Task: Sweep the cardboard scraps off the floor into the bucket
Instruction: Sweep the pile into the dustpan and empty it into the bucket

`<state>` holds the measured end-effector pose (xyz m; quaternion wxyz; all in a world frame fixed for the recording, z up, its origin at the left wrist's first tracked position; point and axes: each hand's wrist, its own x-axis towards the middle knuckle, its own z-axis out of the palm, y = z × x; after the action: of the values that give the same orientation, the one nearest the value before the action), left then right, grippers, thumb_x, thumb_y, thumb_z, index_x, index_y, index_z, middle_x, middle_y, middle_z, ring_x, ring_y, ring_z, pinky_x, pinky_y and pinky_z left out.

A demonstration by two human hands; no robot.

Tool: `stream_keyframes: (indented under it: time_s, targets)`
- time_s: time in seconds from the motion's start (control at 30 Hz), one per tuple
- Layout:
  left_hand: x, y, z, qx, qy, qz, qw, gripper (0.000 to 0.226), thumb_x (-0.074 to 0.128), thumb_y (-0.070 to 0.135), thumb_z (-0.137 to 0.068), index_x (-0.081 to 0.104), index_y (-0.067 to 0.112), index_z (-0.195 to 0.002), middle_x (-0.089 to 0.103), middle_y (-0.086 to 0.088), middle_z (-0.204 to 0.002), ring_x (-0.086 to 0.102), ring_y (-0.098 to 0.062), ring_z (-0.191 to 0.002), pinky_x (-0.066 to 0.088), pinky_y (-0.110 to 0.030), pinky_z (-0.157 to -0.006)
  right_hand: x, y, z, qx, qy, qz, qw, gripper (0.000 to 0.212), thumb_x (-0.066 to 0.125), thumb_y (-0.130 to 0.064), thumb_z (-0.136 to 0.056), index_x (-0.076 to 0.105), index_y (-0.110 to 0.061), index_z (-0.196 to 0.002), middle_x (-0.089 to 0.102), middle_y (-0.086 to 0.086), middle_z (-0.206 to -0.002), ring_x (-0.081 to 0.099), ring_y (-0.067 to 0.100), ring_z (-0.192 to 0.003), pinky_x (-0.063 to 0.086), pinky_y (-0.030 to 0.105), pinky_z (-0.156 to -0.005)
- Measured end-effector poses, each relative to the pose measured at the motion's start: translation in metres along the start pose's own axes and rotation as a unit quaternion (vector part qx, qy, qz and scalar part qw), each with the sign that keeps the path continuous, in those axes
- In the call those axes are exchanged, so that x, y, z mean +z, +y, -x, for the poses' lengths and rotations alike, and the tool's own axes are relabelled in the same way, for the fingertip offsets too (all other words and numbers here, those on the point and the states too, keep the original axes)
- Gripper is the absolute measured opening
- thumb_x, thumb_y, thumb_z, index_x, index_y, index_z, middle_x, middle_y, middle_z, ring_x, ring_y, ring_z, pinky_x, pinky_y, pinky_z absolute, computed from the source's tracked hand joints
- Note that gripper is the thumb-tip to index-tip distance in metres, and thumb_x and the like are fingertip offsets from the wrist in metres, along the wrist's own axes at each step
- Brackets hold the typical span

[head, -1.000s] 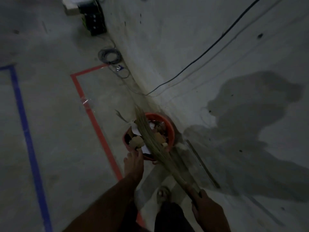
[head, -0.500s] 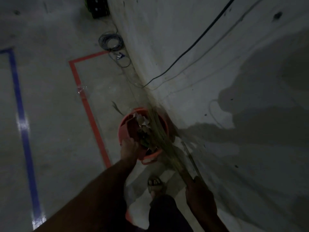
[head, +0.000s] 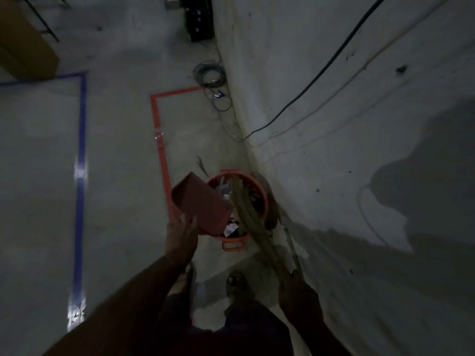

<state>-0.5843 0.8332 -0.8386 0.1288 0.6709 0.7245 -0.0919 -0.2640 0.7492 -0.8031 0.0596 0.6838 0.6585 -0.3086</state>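
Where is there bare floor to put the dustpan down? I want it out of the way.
Bare floor lies between the blue tape and red tape. It is crowded by the wall: bucket, broom, coiled cables.

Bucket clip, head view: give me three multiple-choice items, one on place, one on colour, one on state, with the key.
1. Where does the bucket stand?
A. on the floor by the wall
B. on a table
C. inside the blue tape outline

2. What colour is the tape line nearest the bucket?
A. yellow
B. red
C. green

3. What is the left hand doing?
A. hanging idle
B. gripping the broom
C. holding a red dustpan tilted over the bucket

Answers:
1 A, it sits on the concrete where floor meets wall.
2 B, a red line runs just left of it.
3 C, the pan's edge overlaps the rim; the right hand grips the broom.
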Motion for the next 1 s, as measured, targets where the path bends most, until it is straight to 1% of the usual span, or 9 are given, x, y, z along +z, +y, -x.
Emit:
stream_keyframes:
  time_s: [0.07, 0.17, 0.23, 0.33, 0.4, 0.6, 0.73, 0.87, 1.0]
  targets:
    - [-0.008, -0.009, 0.024, 0.013, 0.024, -0.032, 0.999, 0.045, 0.052, 0.011, -0.065, 0.074, -0.001, -0.102, 0.065, -0.030, -0.093, 0.059, -0.038, -0.056, 0.047, -0.038, -0.051, 0.012, 0.013, -0.008, -0.017, -0.029, 0.005, 0.999, 0.033, 0.063, -0.023, -0.084, 0.054, -0.021, -0.116, 0.066, 0.011, -0.092, 0.061, 0.021, -0.054, 0.047, 0.031, -0.041]
    - [-0.011, -0.024, 0.056, -0.030, 0.077, -0.035, 0.996, 0.049, 0.040, 0.013, -0.071, 0.071, 0.003, -0.107, 0.064, -0.028, -0.097, 0.058, -0.037, -0.056, 0.047, -0.036, -0.052, 0.009, 0.016, -0.014, -0.056, -0.046, 0.038, 0.997, 0.061, 0.088, -0.013, -0.060, 0.064, -0.015, -0.116, 0.062, 0.010, -0.090, 0.058, 0.019, -0.046, 0.040, 0.027, -0.035]
    - [-0.019, -0.034, 0.080, -0.085, 0.074, -0.014, 0.994, 0.047, 0.039, 0.014, -0.074, 0.069, 0.005, -0.109, 0.064, -0.025, -0.097, 0.059, -0.037, -0.058, 0.048, -0.036, -0.053, -0.004, -0.001, -0.009, -0.112, -0.039, 0.075, 0.990, 0.063, 0.081, -0.014, -0.067, 0.063, -0.017, -0.128, 0.057, 0.004, -0.092, 0.056, 0.019, -0.051, 0.036, 0.025, -0.038]
    - [-0.028, -0.056, 0.117, -0.164, 0.100, -0.013, 0.981, 0.050, 0.067, 0.004, -0.065, 0.067, 0.004, -0.115, 0.062, -0.025, -0.100, 0.059, -0.038, -0.060, 0.049, -0.038, -0.053, -0.018, -0.034, -0.010, -0.164, -0.012, 0.088, 0.983, 0.056, 0.061, -0.027, -0.090, 0.048, -0.023, -0.144, 0.061, 0.006, -0.112, 0.066, 0.027, -0.079, 0.046, 0.031, -0.055]
    - [-0.037, -0.075, 0.141, -0.213, 0.114, -0.016, 0.970, 0.061, 0.077, 0.000, -0.056, 0.067, 0.003, -0.116, 0.063, -0.026, -0.101, 0.059, -0.038, -0.059, 0.048, -0.039, -0.052, -0.019, -0.060, -0.016, -0.214, 0.003, 0.113, 0.970, 0.056, 0.057, -0.033, -0.088, 0.050, -0.022, -0.143, 0.066, 0.011, -0.111, 0.068, 0.028, -0.083, 0.053, 0.041, -0.065]
    - [-0.057, -0.146, 0.222, -0.353, 0.128, -0.010, 0.927, 0.061, 0.079, 0.001, -0.054, 0.070, 0.002, -0.115, 0.064, -0.023, -0.097, 0.061, -0.036, -0.059, 0.047, -0.038, -0.049, -0.006, -0.162, -0.019, -0.367, 0.017, 0.147, 0.918, 0.063, 0.060, -0.031, -0.091, 0.036, -0.037, -0.149, 0.057, 0.015, -0.131, 0.066, 0.036, -0.102, 0.056, 0.040, -0.072]
    - [-0.054, -0.205, 0.290, -0.442, 0.121, 0.033, 0.888, 0.046, 0.077, 0.009, -0.069, 0.067, 0.009, -0.113, 0.061, -0.016, -0.091, 0.060, -0.034, -0.061, 0.046, -0.035, -0.052, -0.005, -0.261, 0.018, -0.390, 0.003, 0.231, 0.891, 0.048, 0.049, -0.034, -0.089, 0.059, -0.024, -0.136, 0.067, 0.015, -0.097, 0.065, 0.038, -0.073, 0.052, 0.043, -0.055]
    - [-0.038, -0.253, 0.363, -0.512, 0.122, 0.059, 0.848, 0.034, 0.073, 0.013, -0.077, 0.067, 0.010, -0.110, 0.062, -0.016, -0.090, 0.062, -0.034, -0.064, 0.045, -0.036, -0.052, 0.039, -0.313, 0.037, -0.457, -0.006, 0.181, 0.871, 0.067, 0.046, -0.042, -0.092, 0.012, -0.050, -0.149, 0.053, 0.006, -0.098, 0.058, 0.029, -0.066, 0.048, 0.043, -0.057]
    - [-0.012, -0.300, 0.423, -0.567, 0.132, 0.071, 0.810, 0.038, 0.073, 0.011, -0.073, 0.069, 0.009, -0.111, 0.062, -0.016, -0.093, 0.062, -0.031, -0.065, 0.046, -0.036, -0.052, 0.084, -0.367, 0.065, -0.508, -0.010, 0.194, 0.839, 0.085, 0.078, -0.031, -0.077, 0.037, -0.034, -0.151, 0.049, 0.001, -0.082, 0.036, 0.020, -0.049, 0.034, 0.035, -0.041]
